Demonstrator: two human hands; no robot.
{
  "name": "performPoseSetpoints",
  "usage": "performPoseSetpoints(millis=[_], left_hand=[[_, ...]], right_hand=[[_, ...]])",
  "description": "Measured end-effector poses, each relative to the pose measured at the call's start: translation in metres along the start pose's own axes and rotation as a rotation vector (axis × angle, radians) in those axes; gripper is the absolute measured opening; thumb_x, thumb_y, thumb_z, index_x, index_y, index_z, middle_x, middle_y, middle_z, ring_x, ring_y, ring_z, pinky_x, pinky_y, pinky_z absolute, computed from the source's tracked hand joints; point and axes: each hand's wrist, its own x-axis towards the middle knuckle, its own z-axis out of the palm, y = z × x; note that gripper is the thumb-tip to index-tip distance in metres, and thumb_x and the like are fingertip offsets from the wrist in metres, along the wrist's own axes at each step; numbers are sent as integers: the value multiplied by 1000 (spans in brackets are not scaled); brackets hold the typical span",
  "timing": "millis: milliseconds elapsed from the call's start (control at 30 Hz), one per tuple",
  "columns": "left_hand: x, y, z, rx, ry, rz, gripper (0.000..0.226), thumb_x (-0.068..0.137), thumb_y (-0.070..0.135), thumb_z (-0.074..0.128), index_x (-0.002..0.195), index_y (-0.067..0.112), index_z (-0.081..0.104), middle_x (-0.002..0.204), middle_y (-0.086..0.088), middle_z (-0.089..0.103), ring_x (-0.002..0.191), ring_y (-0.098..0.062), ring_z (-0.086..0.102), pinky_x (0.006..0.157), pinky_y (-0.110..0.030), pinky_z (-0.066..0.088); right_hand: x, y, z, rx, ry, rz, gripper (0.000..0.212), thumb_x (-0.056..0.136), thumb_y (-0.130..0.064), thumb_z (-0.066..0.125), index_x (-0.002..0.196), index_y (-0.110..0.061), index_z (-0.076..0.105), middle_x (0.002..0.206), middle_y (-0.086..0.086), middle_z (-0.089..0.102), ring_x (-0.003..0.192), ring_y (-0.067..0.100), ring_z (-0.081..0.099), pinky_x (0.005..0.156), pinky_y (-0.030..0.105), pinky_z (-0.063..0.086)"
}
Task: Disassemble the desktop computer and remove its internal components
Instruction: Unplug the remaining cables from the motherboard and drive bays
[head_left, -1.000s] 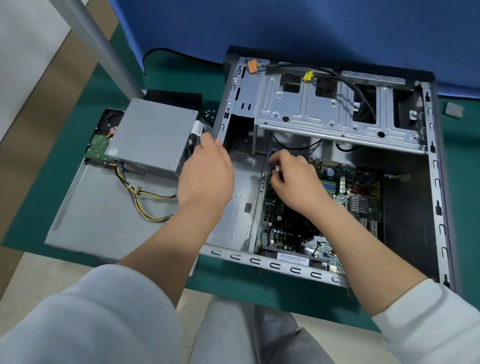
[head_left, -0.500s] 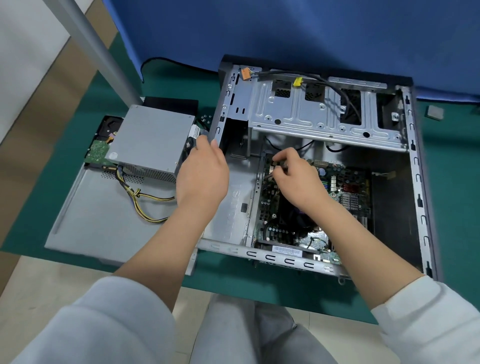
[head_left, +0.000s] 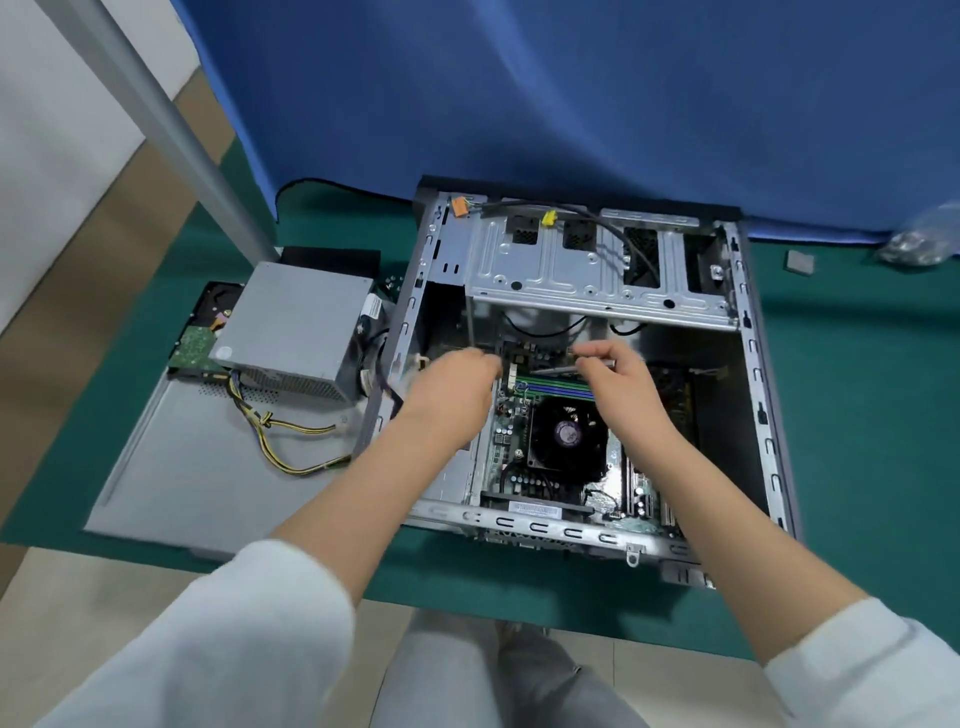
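Your left hand (head_left: 457, 387) has left the case (head_left: 763, 415) edge and come inside to the memory slots; its fingers are blurred, so I can't tell its grip. Your right hand (head_left: 615, 376) now pinches a memory stick (head_left: 556, 370) lifted above the motherboard (head_left: 511, 431), so it looks freed.
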Motion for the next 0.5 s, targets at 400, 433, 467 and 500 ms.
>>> performPoseSetpoints(millis=[400,433,467,500], left_hand=[[52,-13,47,-356,-171,-296,18,84,1,61,83,19,62,99,-6,70,93,-18,63,76,-23,45],[52,-12,47,-354,-175,-278,21,85,-1,58,83,19,63,99,-5,70,93,-18,63,75,-22,45],[52,-12,48,-346,-178,-264,24,85,-2,55,83,20,63,100,-4,69,93,-18,63,74,-21,44],[51,-11,49,-340,-183,-257,25,86,-2,52,83,21,63,101,-2,68,93,-18,62,73,-20,42]], right_hand=[[15,16,7,53,63,-30,10,94,-17,49,96,-22,57,72,-5,49,36,-2,36,39,12,31],[17,16,7,65,69,-24,10,94,-17,49,96,-21,57,70,-5,48,36,-2,36,39,12,31],[18,16,7,76,72,-14,10,94,-17,49,97,-21,57,69,-5,47,36,-2,35,40,13,32],[19,17,6,83,73,-1,10,94,-18,49,97,-22,58,68,-5,47,36,-1,35,41,15,32]])
